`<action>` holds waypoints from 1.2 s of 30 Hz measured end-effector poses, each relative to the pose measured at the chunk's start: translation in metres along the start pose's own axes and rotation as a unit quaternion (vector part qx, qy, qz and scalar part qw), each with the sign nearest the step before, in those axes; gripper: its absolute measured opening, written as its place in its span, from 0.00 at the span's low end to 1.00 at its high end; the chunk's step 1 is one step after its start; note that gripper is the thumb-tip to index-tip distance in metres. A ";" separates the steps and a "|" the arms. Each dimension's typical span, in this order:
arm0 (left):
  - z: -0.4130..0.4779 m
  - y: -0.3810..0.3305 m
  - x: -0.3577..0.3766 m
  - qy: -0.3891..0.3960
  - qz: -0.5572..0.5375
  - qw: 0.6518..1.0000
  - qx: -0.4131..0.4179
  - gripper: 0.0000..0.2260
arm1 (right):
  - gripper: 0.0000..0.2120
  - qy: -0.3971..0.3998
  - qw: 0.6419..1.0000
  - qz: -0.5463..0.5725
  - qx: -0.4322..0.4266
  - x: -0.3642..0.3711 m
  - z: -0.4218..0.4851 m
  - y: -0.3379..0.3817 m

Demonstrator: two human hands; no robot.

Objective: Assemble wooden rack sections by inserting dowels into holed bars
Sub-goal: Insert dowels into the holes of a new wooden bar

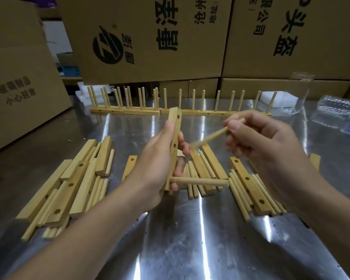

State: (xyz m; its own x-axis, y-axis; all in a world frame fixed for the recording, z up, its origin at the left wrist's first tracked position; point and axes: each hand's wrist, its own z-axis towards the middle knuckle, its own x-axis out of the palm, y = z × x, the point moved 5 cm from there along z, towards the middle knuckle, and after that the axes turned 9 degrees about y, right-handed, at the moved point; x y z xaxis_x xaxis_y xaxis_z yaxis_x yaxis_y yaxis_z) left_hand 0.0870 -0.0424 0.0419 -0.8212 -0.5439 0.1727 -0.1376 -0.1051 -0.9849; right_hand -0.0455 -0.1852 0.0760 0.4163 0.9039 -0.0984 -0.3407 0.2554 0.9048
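- Left grip (160, 158) clasps one upright holed bar (175, 142) above the surface (190, 229) centre; three holes visible, one dowel (198, 181) seated low.
- Right grip (257, 136) pinches one blurred loose dowel (212, 137).
- Finished racks (180, 104) line the far edge; count unclear.

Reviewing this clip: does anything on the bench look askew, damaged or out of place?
Little stands out. A clear plastic bottle lies on its side at the table's far right, unrelated to the rack parts. In the finished sections at the back, several dowels lean rather than stand straight, though the wide-angle lens may cause that. No visible damage.
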 end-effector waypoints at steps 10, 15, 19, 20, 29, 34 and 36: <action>-0.002 0.008 0.013 0.054 -0.179 0.982 -0.035 0.21 | 0.04 0.019 0.996 -0.082 -0.021 0.008 -0.004 -0.003; -0.002 0.007 0.013 0.055 -0.203 0.977 -0.043 0.21 | 0.12 0.044 0.988 -0.146 -0.026 0.016 -0.005 0.002; -0.005 0.006 0.012 0.058 -0.080 0.995 -0.035 0.22 | 0.11 0.108 0.971 -0.212 -0.017 0.025 -0.005 0.001; -0.006 0.006 0.013 0.057 -0.040 0.997 -0.031 0.24 | 0.08 0.130 0.962 -0.241 -0.018 0.028 -0.006 0.001; -0.006 0.007 0.016 0.071 -0.065 0.995 -0.041 0.21 | 0.11 0.163 0.931 -0.326 -0.029 0.028 -0.009 0.005; -0.006 0.007 0.019 0.105 -0.095 0.989 -0.044 0.21 | 0.13 0.121 0.930 -0.346 -0.040 0.026 -0.008 0.009; -0.006 0.007 0.020 0.112 -0.088 0.989 -0.042 0.21 | 0.12 0.117 0.929 -0.347 -0.048 0.027 -0.008 0.010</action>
State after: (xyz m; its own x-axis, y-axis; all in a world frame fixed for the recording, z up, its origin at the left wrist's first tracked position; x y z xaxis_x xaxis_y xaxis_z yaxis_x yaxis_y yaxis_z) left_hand 0.0665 -0.0489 0.0385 -0.8809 -0.3246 0.3445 -0.3277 -0.1068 -0.9387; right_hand -0.0446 -0.1558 0.0791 0.3731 0.5578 -0.7414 -0.1379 0.8236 0.5502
